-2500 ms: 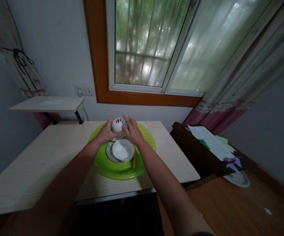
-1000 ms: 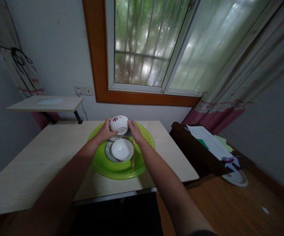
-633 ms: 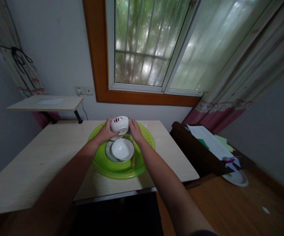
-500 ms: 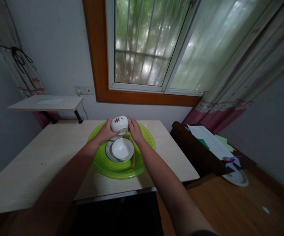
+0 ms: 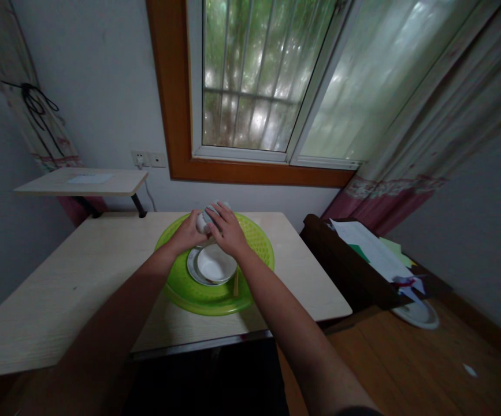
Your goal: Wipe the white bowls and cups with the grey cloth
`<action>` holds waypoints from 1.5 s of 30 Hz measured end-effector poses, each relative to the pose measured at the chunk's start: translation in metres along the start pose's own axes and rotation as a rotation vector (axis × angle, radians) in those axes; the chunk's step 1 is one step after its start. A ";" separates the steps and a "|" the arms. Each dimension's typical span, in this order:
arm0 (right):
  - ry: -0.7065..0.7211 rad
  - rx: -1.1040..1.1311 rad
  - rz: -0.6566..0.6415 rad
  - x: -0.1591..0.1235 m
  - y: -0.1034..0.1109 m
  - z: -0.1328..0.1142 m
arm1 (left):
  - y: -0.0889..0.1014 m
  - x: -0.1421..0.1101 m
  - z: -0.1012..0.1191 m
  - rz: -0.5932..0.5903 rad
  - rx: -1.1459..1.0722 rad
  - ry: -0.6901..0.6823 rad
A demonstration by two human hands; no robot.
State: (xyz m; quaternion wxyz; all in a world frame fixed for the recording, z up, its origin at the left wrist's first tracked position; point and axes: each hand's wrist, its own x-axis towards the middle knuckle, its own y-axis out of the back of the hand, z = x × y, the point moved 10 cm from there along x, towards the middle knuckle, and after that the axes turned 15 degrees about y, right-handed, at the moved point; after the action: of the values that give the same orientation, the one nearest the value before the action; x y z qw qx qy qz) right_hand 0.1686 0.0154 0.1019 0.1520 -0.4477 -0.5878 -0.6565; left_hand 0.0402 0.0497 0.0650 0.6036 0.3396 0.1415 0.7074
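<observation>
My left hand (image 5: 187, 233) grips a white bowl (image 5: 200, 224) from its left side, raised over the far part of a green tray (image 5: 176, 294). My right hand (image 5: 229, 231) presses a pale grey-blue cloth (image 5: 210, 214) to the bowl's outside, its fingers partly covering both. Below them, a second white bowl (image 5: 216, 263) stands upright on a plate (image 5: 192, 268). Just right of that bowl lies a thin light wooden stick (image 5: 236, 285), probably chopsticks. Another white dish behind the bowl is mostly hidden by my hands.
The tray rests on a pale wooden table (image 5: 98, 260). A small raised shelf (image 5: 46, 184) stands at the back left, a sheet of paper on it. To the right is a dark brown piece of furniture (image 5: 349, 266) with papers (image 5: 371, 248). A window is behind the table.
My right hand has moved from the bowl's right edge across its outside, bringing the cloth over the red-and-black printed pattern. My left hand keeps its hold.
</observation>
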 end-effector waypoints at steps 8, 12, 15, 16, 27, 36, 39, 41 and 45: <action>-0.355 0.168 0.225 -0.029 0.000 0.065 | -0.001 0.004 -0.011 0.022 0.005 -0.020; -0.393 0.198 0.238 -0.034 -0.002 0.073 | -0.003 0.006 -0.016 0.001 -0.026 0.004; -0.305 0.148 0.186 -0.026 0.001 0.058 | -0.004 0.006 -0.015 -0.013 -0.045 0.014; -0.266 0.125 0.161 -0.022 0.002 0.051 | -0.004 0.005 -0.014 -0.018 -0.044 0.014; -0.005 0.015 -0.028 0.002 -0.002 -0.002 | 0.001 0.000 0.001 0.007 0.041 -0.041; -0.372 0.173 0.247 -0.031 0.004 0.072 | 0.004 0.004 -0.007 0.043 0.031 -0.039; -0.365 0.158 0.233 -0.031 0.003 0.070 | 0.005 0.004 -0.009 0.049 0.016 -0.013; -0.311 0.122 0.201 -0.025 0.005 0.059 | 0.005 0.004 -0.011 0.045 0.012 0.009; -0.140 0.038 0.093 -0.010 0.007 0.025 | 0.004 0.004 -0.009 0.033 -0.029 0.017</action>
State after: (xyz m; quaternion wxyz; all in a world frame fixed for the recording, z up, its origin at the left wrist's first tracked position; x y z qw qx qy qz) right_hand 0.1896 0.0334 0.0966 0.1490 -0.5163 -0.5879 -0.6047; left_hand 0.0307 0.0544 0.0618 0.5954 0.3271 0.1308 0.7221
